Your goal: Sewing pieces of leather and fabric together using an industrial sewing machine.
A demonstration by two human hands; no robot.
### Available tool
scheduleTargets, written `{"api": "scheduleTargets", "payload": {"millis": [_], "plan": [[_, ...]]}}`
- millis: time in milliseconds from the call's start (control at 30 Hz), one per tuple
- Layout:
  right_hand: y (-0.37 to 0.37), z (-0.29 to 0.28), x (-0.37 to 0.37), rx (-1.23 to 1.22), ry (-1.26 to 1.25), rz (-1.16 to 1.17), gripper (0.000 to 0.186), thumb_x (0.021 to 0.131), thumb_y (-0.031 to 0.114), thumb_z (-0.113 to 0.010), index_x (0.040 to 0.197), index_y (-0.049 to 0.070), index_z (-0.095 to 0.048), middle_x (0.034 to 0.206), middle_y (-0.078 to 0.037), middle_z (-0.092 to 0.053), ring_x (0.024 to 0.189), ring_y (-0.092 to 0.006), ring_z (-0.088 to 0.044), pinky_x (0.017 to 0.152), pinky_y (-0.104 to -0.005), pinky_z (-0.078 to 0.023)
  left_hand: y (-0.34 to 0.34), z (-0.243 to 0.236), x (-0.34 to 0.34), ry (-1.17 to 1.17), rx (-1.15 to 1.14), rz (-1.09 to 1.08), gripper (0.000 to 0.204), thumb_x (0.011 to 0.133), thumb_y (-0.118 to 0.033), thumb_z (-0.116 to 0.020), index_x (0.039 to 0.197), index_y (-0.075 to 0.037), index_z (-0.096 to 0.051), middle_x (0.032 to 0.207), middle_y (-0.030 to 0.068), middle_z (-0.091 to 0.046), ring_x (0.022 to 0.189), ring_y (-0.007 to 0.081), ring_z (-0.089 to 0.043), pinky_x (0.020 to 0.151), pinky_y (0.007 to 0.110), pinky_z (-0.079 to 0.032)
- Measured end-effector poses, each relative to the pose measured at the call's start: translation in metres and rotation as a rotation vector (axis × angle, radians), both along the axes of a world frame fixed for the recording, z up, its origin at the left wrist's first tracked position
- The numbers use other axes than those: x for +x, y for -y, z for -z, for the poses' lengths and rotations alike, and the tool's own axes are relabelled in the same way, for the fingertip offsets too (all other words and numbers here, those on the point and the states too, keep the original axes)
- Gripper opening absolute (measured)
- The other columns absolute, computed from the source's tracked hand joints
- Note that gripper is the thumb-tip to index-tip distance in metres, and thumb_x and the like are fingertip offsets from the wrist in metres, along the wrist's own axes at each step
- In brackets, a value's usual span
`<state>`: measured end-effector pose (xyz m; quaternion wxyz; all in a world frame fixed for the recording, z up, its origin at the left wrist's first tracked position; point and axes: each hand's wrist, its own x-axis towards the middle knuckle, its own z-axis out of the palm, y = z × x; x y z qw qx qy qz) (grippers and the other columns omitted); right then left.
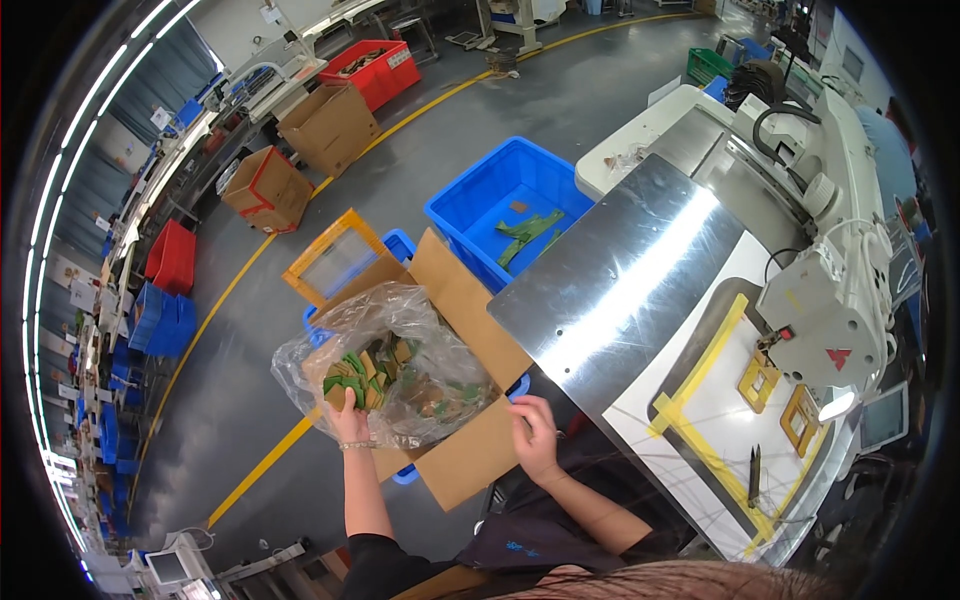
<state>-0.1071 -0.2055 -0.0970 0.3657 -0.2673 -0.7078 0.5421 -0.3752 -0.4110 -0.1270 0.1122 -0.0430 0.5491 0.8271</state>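
Observation:
My left hand (350, 421) is closed round a bunch of small flat green and tan pieces (362, 378), which look like fabric or leather. It is over a clear plastic bag (408, 318) that lines an open cardboard box (470, 455). More green and brown pieces show dimly through the plastic inside the box. Beside the box's right corner is my right hand (535, 437), its fingers curled in. Whether anything is between those fingers is hidden.
A blue bin (490, 185) with some green pieces stands beyond the box. On my right is a sewing machine (825, 320) with a metal table plate (610, 280), yellow frames (760, 385) and tweezers (754, 475). A yellow-framed screen (335, 255) stands behind the box.

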Motion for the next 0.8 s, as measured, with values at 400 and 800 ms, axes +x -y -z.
{"api": "scheduleTargets", "payload": {"millis": [400,800], "plan": [[-0.023,-0.084,-0.026,-0.566,-0.391,-0.287,0.059,0.094,0.010,-0.053,0.145,0.006,-0.023,0.135,-0.010,-0.041,0.128,-0.0202,-0.039,0.103,-0.0326,-0.036,-0.158,-0.119,0.106,-0.018,0.150,0.810,0.039,0.088,-0.001,-0.061,0.124,-0.001,-0.047,0.118,0.0090,-0.057,0.107,0.0203,-0.058,0.090,0.036,-0.050],[-0.089,-0.105,0.119,-0.799,-0.805,0.496,0.032,0.098,0.018,-0.045,0.127,0.004,-0.044,0.118,-0.010,-0.055,0.107,-0.0209,-0.057,0.093,-0.0368,-0.047,-0.306,-0.141,0.249,-0.336,-0.131,1.619,0.045,0.084,-0.019,-0.069,0.120,0.002,-0.050,0.099,0.0037,-0.063,0.080,0.0088,-0.059,0.061,0.023,-0.051]]}}
